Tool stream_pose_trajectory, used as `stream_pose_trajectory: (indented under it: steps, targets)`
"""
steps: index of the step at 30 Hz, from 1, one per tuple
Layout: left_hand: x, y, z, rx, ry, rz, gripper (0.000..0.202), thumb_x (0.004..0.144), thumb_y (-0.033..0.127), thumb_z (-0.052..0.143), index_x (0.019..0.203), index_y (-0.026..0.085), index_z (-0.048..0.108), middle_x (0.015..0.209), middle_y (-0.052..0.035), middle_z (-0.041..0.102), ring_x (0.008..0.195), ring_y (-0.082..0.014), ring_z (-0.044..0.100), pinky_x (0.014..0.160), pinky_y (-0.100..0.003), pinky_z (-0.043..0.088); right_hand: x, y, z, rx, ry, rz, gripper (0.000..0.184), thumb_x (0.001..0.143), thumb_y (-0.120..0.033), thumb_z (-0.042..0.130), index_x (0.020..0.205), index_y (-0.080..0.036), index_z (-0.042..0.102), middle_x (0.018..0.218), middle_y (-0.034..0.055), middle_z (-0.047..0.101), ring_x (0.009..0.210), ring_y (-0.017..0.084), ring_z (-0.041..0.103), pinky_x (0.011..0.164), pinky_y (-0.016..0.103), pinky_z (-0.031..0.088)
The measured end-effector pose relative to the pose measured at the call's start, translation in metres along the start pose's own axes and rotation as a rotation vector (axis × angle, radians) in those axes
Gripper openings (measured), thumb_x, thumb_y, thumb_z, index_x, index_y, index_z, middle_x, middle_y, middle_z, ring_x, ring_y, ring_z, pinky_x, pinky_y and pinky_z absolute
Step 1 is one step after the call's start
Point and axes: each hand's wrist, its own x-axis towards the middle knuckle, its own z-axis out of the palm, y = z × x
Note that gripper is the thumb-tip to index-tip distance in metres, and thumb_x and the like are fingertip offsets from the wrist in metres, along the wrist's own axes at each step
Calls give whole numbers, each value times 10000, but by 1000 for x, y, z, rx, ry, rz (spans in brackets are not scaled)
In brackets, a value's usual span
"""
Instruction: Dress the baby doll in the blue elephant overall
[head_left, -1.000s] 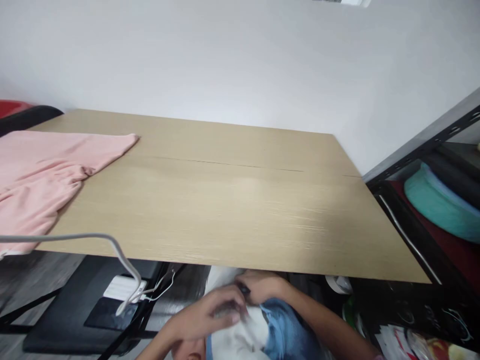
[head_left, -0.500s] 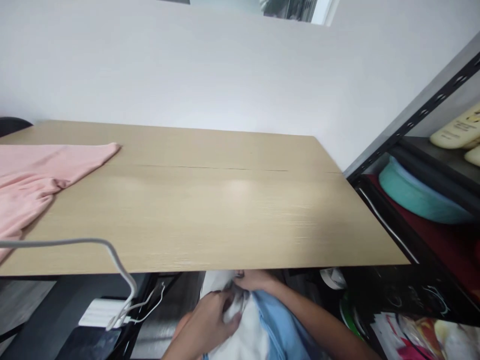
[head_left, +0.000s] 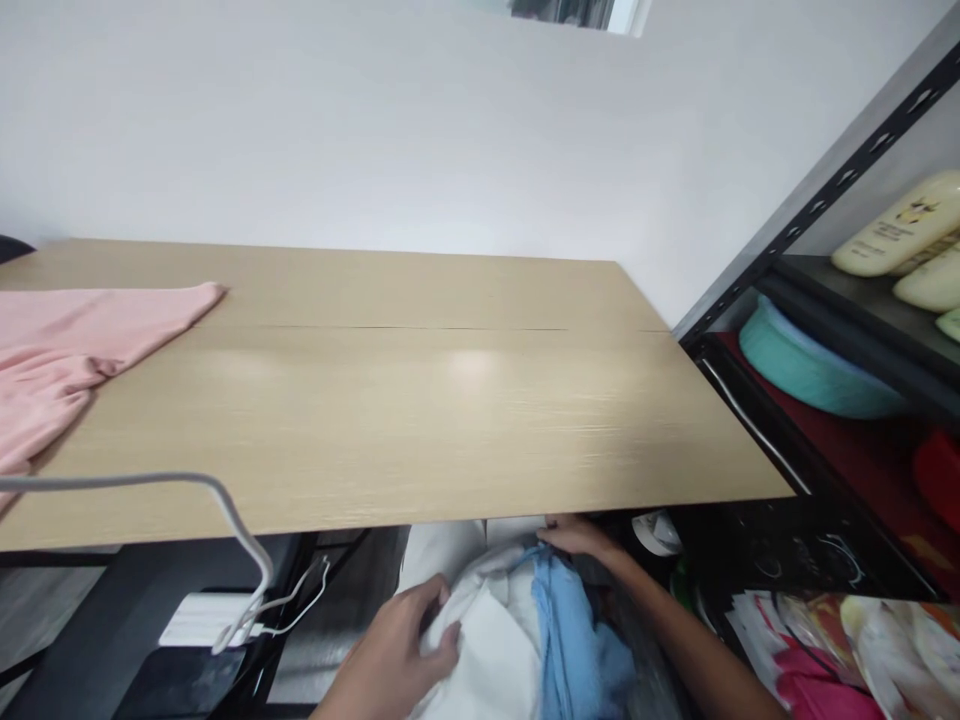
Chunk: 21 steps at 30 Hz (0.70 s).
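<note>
Below the front edge of the wooden table (head_left: 420, 420), my left hand (head_left: 397, 645) grips a white garment (head_left: 487, 650), its fingers curled into the cloth. My right hand (head_left: 574, 538) holds the far end of the same bundle, where a light blue cloth (head_left: 570, 640) lies against the white one. The fingertips of my right hand are partly tucked under the table edge. A pink garment (head_left: 67, 345) lies spread on the table's left end, away from both hands.
A white cable (head_left: 172, 485) arches over the table's front left edge down to a white power strip (head_left: 202, 625). A black metal shelf rack (head_left: 825, 250) stands at the right with a teal cushion (head_left: 810, 365) and cream bottles (head_left: 900, 235). Colourful bags (head_left: 832, 650) lie below it.
My hands have moved apart, the left toward me and the right further under the table edge, spreading the white and blue cloth. The view has tilted slightly up and right.
</note>
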Motion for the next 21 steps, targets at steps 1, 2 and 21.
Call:
stream_pose_trajectory:
  steps: [1,2,21]
  targets:
    - [0,-2,1,-2,21,-3,180,916,401,593,933,227,635,830,-29,706,804,-240,656,777,-328,482,-6,9,-3,0,11,23,252,883,-217,675,634,-193,657,685,35,717,823,255,723,783,333,522]
    - [0,-4,1,-7,45,-2,189,914,407,597,936,226,647,829,-36,713,804,-248,664,778,-332,489,-13,17,-5,4,25,42,242,900,-221,658,660,-190,671,728,45,739,847,257,732,793,331,525]
    - [15,-13,-10,-82,-14,-38,493,973,685,580,998,211,711,909,-62,765,907,-288,718,814,-333,549,-128,93,92,73,266,172,524,989,-469,446,1280,-196,785,1195,185,866,1211,373,818,1035,446,612]
